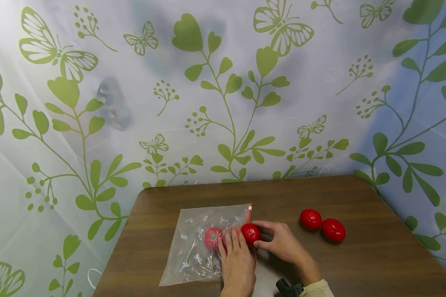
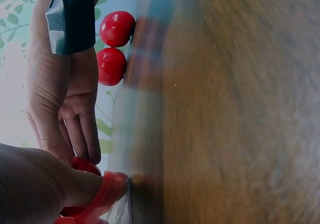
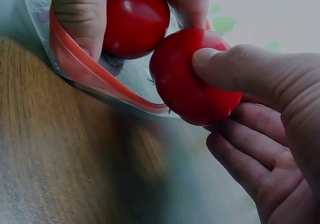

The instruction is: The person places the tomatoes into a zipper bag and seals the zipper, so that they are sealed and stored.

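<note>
A clear zip bag (image 1: 187,251) with a red-orange zip strip (image 3: 95,77) lies on the table, a red tomato (image 1: 212,238) showing through its film. My left hand (image 1: 238,262) reaches in at the bag's mouth; its thumb sits behind the strip. Between that thumb and the fingers is a second tomato (image 3: 137,22), largely covered by the hand in the head view. My right hand (image 1: 280,243) pinches another shiny tomato (image 3: 195,79) between thumb and fingers, right at the mouth and close against the second one.
Two more red tomatoes, one (image 1: 310,219) beside the other (image 1: 333,230), lie on the brown wooden table (image 1: 375,255) to the right. Behind the table hangs a pale curtain (image 1: 230,123) with green leaves and butterflies. A dark wristband (image 1: 289,287) circles the right wrist.
</note>
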`<state>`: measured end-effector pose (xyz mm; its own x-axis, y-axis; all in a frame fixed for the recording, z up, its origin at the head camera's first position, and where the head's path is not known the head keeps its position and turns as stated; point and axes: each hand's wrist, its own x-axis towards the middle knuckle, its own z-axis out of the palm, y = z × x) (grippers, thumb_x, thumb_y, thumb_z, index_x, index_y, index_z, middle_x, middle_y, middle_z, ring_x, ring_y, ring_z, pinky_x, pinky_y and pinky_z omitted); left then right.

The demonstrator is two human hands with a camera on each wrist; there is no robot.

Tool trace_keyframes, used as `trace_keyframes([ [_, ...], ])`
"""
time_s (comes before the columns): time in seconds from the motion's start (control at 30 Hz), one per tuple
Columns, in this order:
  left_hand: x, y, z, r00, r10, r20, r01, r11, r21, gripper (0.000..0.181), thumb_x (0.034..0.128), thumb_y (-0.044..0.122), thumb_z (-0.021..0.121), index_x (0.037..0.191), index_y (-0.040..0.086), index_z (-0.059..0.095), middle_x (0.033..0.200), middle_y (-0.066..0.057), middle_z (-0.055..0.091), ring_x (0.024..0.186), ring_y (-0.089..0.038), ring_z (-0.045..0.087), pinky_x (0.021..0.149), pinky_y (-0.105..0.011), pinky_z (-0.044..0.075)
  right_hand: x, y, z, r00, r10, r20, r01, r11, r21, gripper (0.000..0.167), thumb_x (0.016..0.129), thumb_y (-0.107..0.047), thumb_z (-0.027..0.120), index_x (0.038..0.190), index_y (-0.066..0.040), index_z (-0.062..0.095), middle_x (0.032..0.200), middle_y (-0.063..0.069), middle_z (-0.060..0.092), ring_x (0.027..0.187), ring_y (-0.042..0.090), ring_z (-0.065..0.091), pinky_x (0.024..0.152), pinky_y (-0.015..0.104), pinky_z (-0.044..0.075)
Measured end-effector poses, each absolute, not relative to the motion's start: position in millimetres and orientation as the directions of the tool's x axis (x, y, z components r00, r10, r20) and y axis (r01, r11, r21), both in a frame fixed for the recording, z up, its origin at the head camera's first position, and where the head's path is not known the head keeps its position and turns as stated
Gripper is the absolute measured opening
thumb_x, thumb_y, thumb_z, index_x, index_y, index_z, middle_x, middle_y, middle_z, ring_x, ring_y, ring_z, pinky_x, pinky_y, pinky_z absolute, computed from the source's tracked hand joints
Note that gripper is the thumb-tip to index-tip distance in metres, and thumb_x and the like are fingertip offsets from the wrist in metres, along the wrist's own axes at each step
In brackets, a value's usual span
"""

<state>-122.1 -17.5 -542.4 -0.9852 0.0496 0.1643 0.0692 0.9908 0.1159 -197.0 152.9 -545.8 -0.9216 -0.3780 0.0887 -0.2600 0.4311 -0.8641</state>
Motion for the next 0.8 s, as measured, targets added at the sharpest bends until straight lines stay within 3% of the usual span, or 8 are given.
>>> trace_keyframes([
  [0.27, -121.2, -16.6, -541.7, -0.982, 0.043, 0.186, 0.068, 0.990, 0.126, 0.097, 0.0773, 0.026, 0.096, 0.159, 0.000, 0.051, 0.171, -0.022, 0.044, 0.162, -0.042, 0.037, 0.130, -0.067, 0.029, -197.9, 146.9, -546.6, -0.927, -0.365, 0.088, -0.255, 0.440, -0.861, 0.061, 0.089, -0.018, 0.092, 0.145, -0.009, 0.069, 0.145, 0.014, 0.072, 0.132, 0.033, 0.072, 0.109, 0.051, 0.057],
  [0.8, -119.2, -15.5, -544.4, -0.971, 0.045, 0.233, 0.081, 0.986, 0.147, 0.098, 0.0769, 0.022, 0.095, 0.159, -0.002, 0.049, 0.172, -0.022, 0.042, 0.162, -0.041, 0.037, 0.129, -0.066, 0.032, -198.1, 139.7, -549.2, -0.931, -0.355, 0.090, -0.257, 0.458, -0.851, 0.060, 0.089, -0.018, 0.093, 0.144, -0.010, 0.071, 0.144, 0.013, 0.073, 0.131, 0.032, 0.073, 0.109, 0.051, 0.057],
])
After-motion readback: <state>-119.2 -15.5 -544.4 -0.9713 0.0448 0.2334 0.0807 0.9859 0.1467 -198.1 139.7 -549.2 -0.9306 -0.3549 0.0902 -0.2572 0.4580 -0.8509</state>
